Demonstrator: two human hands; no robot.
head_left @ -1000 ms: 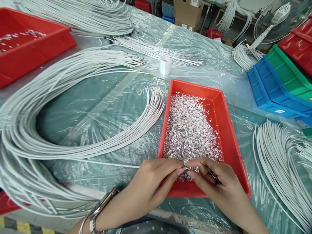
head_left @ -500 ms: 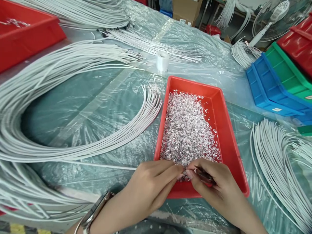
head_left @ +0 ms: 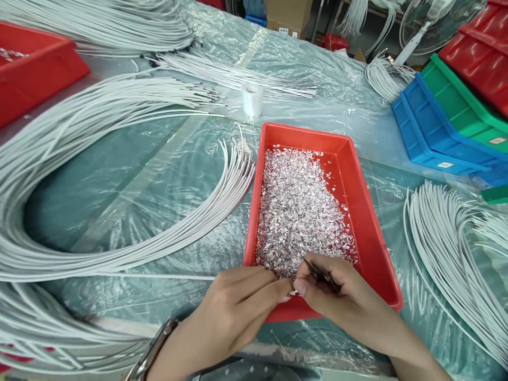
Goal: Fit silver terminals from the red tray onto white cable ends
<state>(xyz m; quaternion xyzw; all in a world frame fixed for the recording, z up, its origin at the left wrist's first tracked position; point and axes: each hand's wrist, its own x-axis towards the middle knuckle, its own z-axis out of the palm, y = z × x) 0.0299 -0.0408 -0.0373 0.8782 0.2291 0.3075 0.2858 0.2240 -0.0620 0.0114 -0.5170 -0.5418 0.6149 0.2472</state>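
Observation:
My left hand [head_left: 248, 301] is closed round a single white cable [head_left: 170, 276] that comes in from the left. The cable's end shows at the fingertips with a small pale tip. My right hand [head_left: 345, 304] pinches at that tip with thumb and forefinger. Tucked in the same palm is a dark, thin pointed tool [head_left: 326, 278], perhaps tweezers; its exact kind is partly hidden. Both hands meet over the near end of a red tray [head_left: 369, 248]. In the tray lies a heap of tiny shiny silver metal pieces [head_left: 297, 211].
A big looped bundle of white cables [head_left: 119, 254] lies left, with another bundle [head_left: 444, 248] at right. Behind the tray stands a clear roll of film [head_left: 252, 99]. Stacked blue bins [head_left: 428, 127] are at the right, and a second red tray [head_left: 35, 74] sits far left.
The view has shifted slightly. My right hand has turned, lifting the tool's point, and a pale tip now shows between my fingertips. My left hand still grips the cable.

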